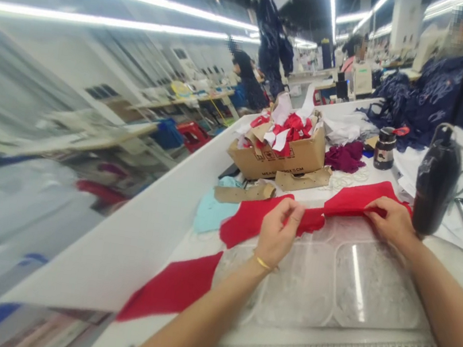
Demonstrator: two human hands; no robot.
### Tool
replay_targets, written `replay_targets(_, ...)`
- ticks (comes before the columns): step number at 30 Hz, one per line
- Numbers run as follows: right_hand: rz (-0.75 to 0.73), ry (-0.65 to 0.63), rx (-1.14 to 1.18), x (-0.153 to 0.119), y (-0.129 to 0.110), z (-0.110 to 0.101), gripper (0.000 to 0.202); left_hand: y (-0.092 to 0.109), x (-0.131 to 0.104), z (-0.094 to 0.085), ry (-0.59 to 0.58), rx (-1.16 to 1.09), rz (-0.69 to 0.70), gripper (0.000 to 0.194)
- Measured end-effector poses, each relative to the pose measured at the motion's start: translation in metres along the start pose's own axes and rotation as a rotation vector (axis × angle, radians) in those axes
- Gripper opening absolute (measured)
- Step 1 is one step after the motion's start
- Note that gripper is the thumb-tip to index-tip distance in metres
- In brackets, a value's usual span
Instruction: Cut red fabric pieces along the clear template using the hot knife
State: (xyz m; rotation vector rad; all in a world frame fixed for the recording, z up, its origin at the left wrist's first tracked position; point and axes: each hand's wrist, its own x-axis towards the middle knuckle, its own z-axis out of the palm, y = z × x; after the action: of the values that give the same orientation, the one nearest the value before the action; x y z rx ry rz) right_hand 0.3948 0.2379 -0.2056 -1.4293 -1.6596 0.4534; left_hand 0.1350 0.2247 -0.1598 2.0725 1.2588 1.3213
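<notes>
My right hand (393, 222) is closed in a pinch on the near edge of a red fabric piece (360, 198). My left hand (279, 230), with a yellow band at the wrist, has its thumb and fingers pressed together on a narrow part of red fabric (311, 220) that reaches toward the right piece. Behind and left of this hand lies another stretch of red fabric (244, 219); how it joins the held part is hidden. A separate dark red fabric piece (175, 287) lies flat at the table's left edge.
A cardboard box (290, 156) full of red and white scraps stands behind. Light blue fabric (212, 211) lies left. Clear plastic panels (303, 277) and a measuring tape (319, 346) cover the front. A black object (437, 181), a jar (385, 149) and navy garments (435, 94) are right.
</notes>
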Motion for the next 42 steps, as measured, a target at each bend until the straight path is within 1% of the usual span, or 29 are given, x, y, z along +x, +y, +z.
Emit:
replay_targets(1,0.013,-0.086,0.064,-0.003,-0.003,-0.003,0.013,0.003,-0.006,-0.012,-0.014,-0.030,-0.058,0.040)
replay_targets(3,0.043,-0.309,0.241,-0.008,-0.009,-0.009,0.027,0.003,-0.014,-0.034,-0.078,-0.156,-0.242,0.052)
replay_targets(5,0.115,-0.518,0.392,-0.013,-0.017,-0.012,0.042,-0.005,-0.020,-0.051,-0.159,-0.218,-0.408,0.063)
replay_targets(6,0.166,-0.594,0.412,-0.014,-0.020,-0.012,0.042,-0.012,-0.023,-0.056,-0.184,-0.193,-0.444,0.065)
replay_targets(7,0.214,-0.640,0.380,-0.015,-0.023,-0.011,0.038,-0.021,-0.026,-0.060,-0.200,-0.133,-0.450,0.065)
replay_targets(8,0.249,-0.654,0.307,-0.016,-0.025,-0.009,0.031,-0.030,-0.029,-0.062,-0.206,-0.079,-0.443,0.064)
replay_targets(9,0.271,-0.654,0.229,-0.016,-0.026,-0.006,0.024,-0.038,-0.033,-0.062,-0.201,-0.027,-0.425,0.061)
replay_targets(11,0.273,-0.625,0.118,-0.016,-0.027,0.000,0.016,-0.052,-0.042,-0.059,-0.150,0.066,-0.355,0.053)
replay_targets(13,0.253,-0.584,0.067,-0.015,-0.027,0.006,0.014,-0.058,-0.054,-0.054,-0.100,0.135,-0.245,0.040)
replay_targets(14,0.242,-0.564,0.043,-0.015,-0.027,0.008,0.013,-0.059,-0.060,-0.051,-0.107,0.171,-0.149,0.034)
replay_targets(15,0.232,-0.545,0.015,-0.015,-0.027,0.009,0.014,-0.058,-0.066,-0.049,-0.142,0.211,-0.023,0.027)
replay_targets(16,0.222,-0.528,-0.014,-0.015,-0.027,0.010,0.014,-0.057,-0.072,-0.047,-0.196,0.260,0.120,0.022)
replay_targets(18,0.210,-0.494,-0.067,-0.015,-0.026,0.010,0.015,-0.055,-0.082,-0.044,-0.310,0.373,0.391,0.020)
replay_targets(19,0.207,-0.471,-0.095,-0.015,-0.025,0.009,0.017,-0.055,-0.085,-0.043,-0.339,0.421,0.477,0.021)
replay_targets(20,0.205,-0.439,-0.124,-0.015,-0.025,0.009,0.018,-0.056,-0.087,-0.041,-0.345,0.450,0.516,0.020)
replay_targets(24,0.231,-0.294,-0.240,-0.013,-0.018,0.008,0.023,-0.064,-0.088,-0.037,-0.280,0.490,0.526,0.019)
replay_targets(27,0.259,-0.217,-0.301,-0.012,-0.014,0.006,0.022,-0.063,-0.091,-0.040,-0.275,0.542,0.551,0.021)
replay_targets(31,0.227,-0.119,-0.334,-0.010,-0.008,0.005,0.019,-0.047,-0.103,-0.045,-0.267,0.641,0.585,0.023)
replay_targets(33,0.196,-0.084,-0.334,-0.010,-0.005,0.007,0.020,-0.035,-0.109,-0.041,-0.265,0.651,0.605,0.024)
replay_targets(35,0.173,-0.066,-0.332,-0.011,-0.002,0.008,0.020,-0.024,-0.112,-0.029,-0.284,0.609,0.641,0.023)
replay_targets(37,0.155,-0.060,-0.332,-0.011,-0.001,0.010,0.020,-0.016,-0.112,-0.011,-0.304,0.541,0.663,0.020)
replay_targets(38,0.145,-0.059,-0.333,-0.011,0.000,0.011,0.020,-0.013,-0.110,-0.001,-0.295,0.509,0.667,0.019)
replay_targets(40,0.128,-0.061,-0.336,-0.012,-0.001,0.011,0.020,-0.008,-0.105,0.019,-0.293,0.445,0.652,0.015)
replay_targets(42,0.117,-0.065,-0.344,-0.012,-0.001,0.010,0.019,-0.005,-0.098,0.033,-0.286,0.351,0.602,0.007)
